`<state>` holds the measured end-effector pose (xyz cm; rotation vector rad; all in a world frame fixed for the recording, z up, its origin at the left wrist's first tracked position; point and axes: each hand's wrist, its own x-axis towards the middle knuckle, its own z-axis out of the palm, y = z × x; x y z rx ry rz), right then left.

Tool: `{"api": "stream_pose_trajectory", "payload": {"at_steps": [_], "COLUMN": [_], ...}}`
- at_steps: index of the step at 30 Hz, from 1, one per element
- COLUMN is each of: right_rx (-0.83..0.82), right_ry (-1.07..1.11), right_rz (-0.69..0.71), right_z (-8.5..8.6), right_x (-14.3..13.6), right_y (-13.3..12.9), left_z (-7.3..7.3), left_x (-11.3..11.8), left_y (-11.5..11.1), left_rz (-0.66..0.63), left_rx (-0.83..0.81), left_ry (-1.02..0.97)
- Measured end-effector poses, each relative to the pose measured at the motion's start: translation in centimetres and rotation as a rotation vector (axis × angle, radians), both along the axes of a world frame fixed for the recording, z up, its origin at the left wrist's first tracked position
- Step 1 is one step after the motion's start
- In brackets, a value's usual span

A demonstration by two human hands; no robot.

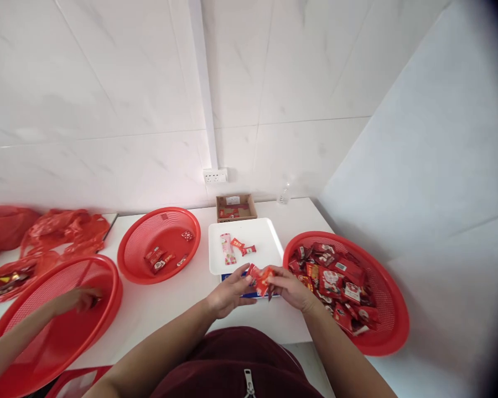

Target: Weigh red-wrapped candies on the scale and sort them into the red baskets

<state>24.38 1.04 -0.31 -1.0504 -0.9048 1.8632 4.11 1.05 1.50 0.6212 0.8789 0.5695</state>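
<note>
Red candy packets [260, 279] are between my two hands, over the near edge of a white tray [274, 237]. My right hand [288, 286] pinches them from the right. My left hand [229, 293] has its thumb and fingertips closed on their left side. On the tray lie a pink-and-white packet [227, 249] and small red packets [243, 247]. A red basket [392, 309] full of red and dark packets stands to the right of my hands. How many packets my hands hold is hard to make out.
A red basket [128, 243] with several packets stands left of the tray. Another person's hand [77, 300] reaches into a nearer red basket [108, 326]. Behind the tray are a cardboard box [235, 218] and a clear bottle [284, 194]. Red plastic bags [62, 229] lie far left.
</note>
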Motion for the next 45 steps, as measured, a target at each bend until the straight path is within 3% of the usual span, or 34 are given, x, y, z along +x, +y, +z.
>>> {"api": "stream_pose_trajectory", "payload": {"at_steps": [2,5,9,17,23,29,32,36,38,41,43,45], "right_rx": [0.042,0.075,0.039,-0.09,-0.059,-0.051,0.001,0.068,0.072,0.052,-0.033,-0.119], "right_ry": [-0.092,-0.179,-0.262,-0.303,-0.429,-0.495,-0.471,-0.547,-0.743,-1.263,-1.577,-1.745], "right_rz": [0.124,0.146,0.175,-0.258,-0.274,-0.297,-0.37,-0.519,-0.461,-0.326,-0.295,-0.255], "right_z": [0.2,-0.5,-1.9,-4.3,-5.2,-4.5,-4.0,-3.6,-3.9,-4.8,-5.6,-6.3], "right_x": [-2.0,-3.7,-4.4,-3.9,-3.8,-4.1,-2.2,3.3,6.6,10.6,12.2,13.0], "right_y": [-0.2,-0.3,0.0,3.0,3.3,2.8,2.6,1.5,0.7,-0.6,-1.4,-2.0], "left_z": [-0.5,-1.6,-2.6,-2.5,-1.9,-1.4,-1.3,-1.2,-1.2,-1.2,-1.4,-1.5], "left_x": [0.0,-1.0,-2.7,-5.1,-5.8,-5.7,-6.3,-7.2,-7.5,-7.7,-7.7,-7.6], "left_y": [0.1,0.4,0.3,0.0,-0.2,-0.2,-0.1,-0.2,-0.3,-0.3,-0.2,-0.1], "left_rz": [0.055,0.17,0.223,0.337,0.367,0.312,0.207,0.17,0.195,0.206,0.197,0.174], "left_rx": [-0.014,-0.008,-0.013,-0.053,-0.063,-0.07,-0.066,-0.101,-0.125,-0.169,-0.192,-0.206], "left_ry": [-0.019,0.013,0.05,0.133,0.154,0.046,-0.101,-0.21,-0.241,-0.29,-0.317,-0.34]}}
